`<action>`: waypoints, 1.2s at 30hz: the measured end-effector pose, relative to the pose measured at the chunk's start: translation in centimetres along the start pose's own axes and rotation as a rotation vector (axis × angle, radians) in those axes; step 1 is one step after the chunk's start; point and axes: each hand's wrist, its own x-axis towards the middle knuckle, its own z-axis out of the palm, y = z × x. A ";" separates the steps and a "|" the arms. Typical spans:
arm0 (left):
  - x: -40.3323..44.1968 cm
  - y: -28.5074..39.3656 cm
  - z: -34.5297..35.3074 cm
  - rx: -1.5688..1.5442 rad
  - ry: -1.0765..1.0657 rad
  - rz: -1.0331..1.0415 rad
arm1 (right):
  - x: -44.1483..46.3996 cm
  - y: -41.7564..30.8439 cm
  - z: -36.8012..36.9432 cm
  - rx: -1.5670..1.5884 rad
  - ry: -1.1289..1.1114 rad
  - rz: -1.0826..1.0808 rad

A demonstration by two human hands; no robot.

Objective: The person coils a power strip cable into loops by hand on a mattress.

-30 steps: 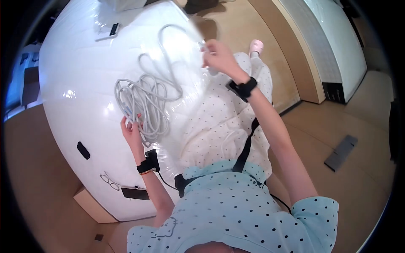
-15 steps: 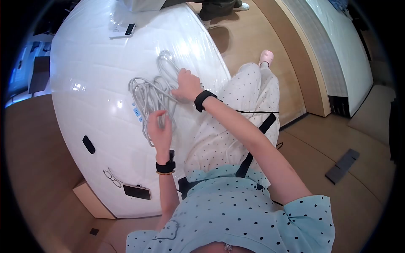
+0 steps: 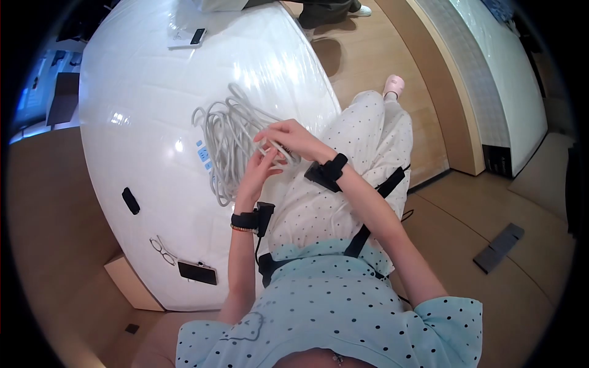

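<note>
A long pale grey cable (image 3: pixel 228 138) lies in a loose heap of loops on a plastic-wrapped mattress. My right hand (image 3: pixel 293 136) grips strands at the heap's right side, its fingers curled over them. Close below it, my left hand (image 3: pixel 257 175) has its fingers bent around the same strands; the fingertips partly overlap the cable, so the exact hold is hard to see. Small blue-and-white patches (image 3: pixel 205 156) show along the heap's left edge. Both wrists wear black straps with dark boxes.
The plastic-wrapped mattress (image 3: pixel 147 92) carries a white box with a dark phone-like item (image 3: pixel 197 37), a black oblong item (image 3: pixel 130 200), glasses (image 3: pixel 163 250) and a phone (image 3: pixel 197 272). A person's dark-clad leg (image 3: pixel 328 12) is at the top. A grey flat piece (image 3: pixel 499 248) lies right.
My right hand has moved down and right, drawing cable strands along. My left hand has shifted right and up to meet it. The upper loop has been pulled lower.
</note>
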 end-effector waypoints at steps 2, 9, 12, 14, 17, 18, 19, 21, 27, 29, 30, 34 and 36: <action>0.0 0.0 0.1 -0.029 0.025 0.050 | -0.6 -0.3 -0.8 -0.163 0.034 -0.007; -0.3 -0.5 -4.0 0.011 0.245 0.221 | -1.8 -0.7 -3.8 -0.531 0.531 -0.106; -0.3 -0.7 -4.7 0.374 0.427 0.245 | -1.6 -0.6 -4.4 -0.450 0.580 -0.323; -0.9 -0.2 -3.6 0.740 0.569 0.442 | -1.6 -0.7 -3.9 -0.446 0.511 -0.412; -0.5 0.0 -1.6 0.838 0.568 0.644 | -2.4 -2.1 -2.3 -0.419 0.378 -0.413; 0.2 -0.1 -0.8 0.746 0.497 0.656 | -2.8 -2.6 -1.8 -0.406 0.327 -0.390; 0.9 -0.2 -0.5 0.653 0.427 0.666 | -3.0 -2.7 -1.5 -0.427 0.281 -0.363; 2.5 -1.9 -1.1 0.574 0.300 0.523 | -3.5 -3.3 -0.8 -0.365 0.239 -0.421; 4.3 -3.5 -1.7 0.455 0.093 0.235 | -5.1 -6.3 -1.0 -0.239 0.222 -0.543; 3.0 -2.1 -1.2 0.382 0.187 0.298 | -5.1 -6.5 -1.6 -0.166 0.301 -0.561; 2.1 -1.0 -0.8 0.322 0.267 0.330 | -5.1 -6.5 -2.1 -0.147 0.353 -0.496; -1.6 2.9 0.4 0.189 0.381 0.428 | -3.9 -4.4 -3.5 -0.189 0.462 -0.336; -2.6 3.0 1.1 0.186 0.305 0.465 | -3.1 -3.2 -2.6 -0.216 0.465 -0.233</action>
